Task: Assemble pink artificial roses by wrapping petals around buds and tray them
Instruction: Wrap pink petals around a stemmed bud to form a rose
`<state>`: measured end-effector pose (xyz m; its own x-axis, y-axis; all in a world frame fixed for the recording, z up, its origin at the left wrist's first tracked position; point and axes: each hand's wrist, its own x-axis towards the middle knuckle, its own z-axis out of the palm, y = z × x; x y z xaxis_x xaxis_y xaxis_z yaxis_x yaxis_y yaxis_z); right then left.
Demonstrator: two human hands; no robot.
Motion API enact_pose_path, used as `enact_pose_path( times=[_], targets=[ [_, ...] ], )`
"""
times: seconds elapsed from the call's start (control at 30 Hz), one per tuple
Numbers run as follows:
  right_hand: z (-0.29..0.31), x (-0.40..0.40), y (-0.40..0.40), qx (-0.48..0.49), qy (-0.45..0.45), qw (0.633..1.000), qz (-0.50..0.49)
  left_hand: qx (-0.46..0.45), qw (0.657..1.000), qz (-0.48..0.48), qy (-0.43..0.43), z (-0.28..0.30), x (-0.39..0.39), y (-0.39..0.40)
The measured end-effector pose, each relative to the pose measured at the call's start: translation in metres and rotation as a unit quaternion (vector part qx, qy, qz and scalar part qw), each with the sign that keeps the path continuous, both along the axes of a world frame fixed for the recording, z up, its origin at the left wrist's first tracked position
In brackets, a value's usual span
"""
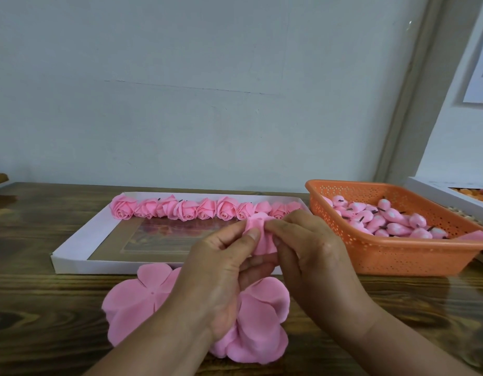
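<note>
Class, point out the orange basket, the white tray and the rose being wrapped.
Orange basket (397, 256): head view, front wall.
White tray (72, 241): head view, left rim.
Rose being wrapped (264, 244): head view, petal between the hands.

pink roses (202, 210), orange perforated basket (397, 251)

Soft, even daylight, fairly bright, no hard highlights. Pale blue-grey wall (207, 77) lit flat w/ slight falloff toward corners. Faint soft shadows under the hands (262, 256) on the dark wood-grain desk (45, 308) & beside the orange perforated plastic basket (392, 256). Mild sheen on the clear film window of the shallow white cardboard tray (80, 240). Wide-angle bend: door frame at right leans, desk edge curves. Overall slightly soft, compression smear on forearms at bottom.
</note>
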<state>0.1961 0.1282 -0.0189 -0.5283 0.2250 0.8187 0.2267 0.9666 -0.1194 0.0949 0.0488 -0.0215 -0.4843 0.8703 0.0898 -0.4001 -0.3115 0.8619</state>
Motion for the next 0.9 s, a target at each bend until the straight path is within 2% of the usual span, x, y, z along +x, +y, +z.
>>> enact_pose_path(
  times=[0.17,0.4,0.6,0.9],
  targets=[
    [0.001,0.001,0.0,-0.007,0.007,1.0,0.027,0.006,1.0,0.005,0.017,-0.003,0.0,0.001],
    [-0.006,-0.003,-0.015,-0.048,0.118,0.989,0.074,0.016,0.999,0.045,0.017,-0.002,0.006,0.002],
    [-0.004,0.0,-0.014,-0.121,0.1,0.982,0.105,0.014,0.999,0.035,-0.012,0.001,0.004,0.0],
    [0.0,0.003,-0.01,-0.192,0.101,0.967,0.13,0.018,0.999,-0.022,0.03,0.002,0.003,-0.004]
  ],
)
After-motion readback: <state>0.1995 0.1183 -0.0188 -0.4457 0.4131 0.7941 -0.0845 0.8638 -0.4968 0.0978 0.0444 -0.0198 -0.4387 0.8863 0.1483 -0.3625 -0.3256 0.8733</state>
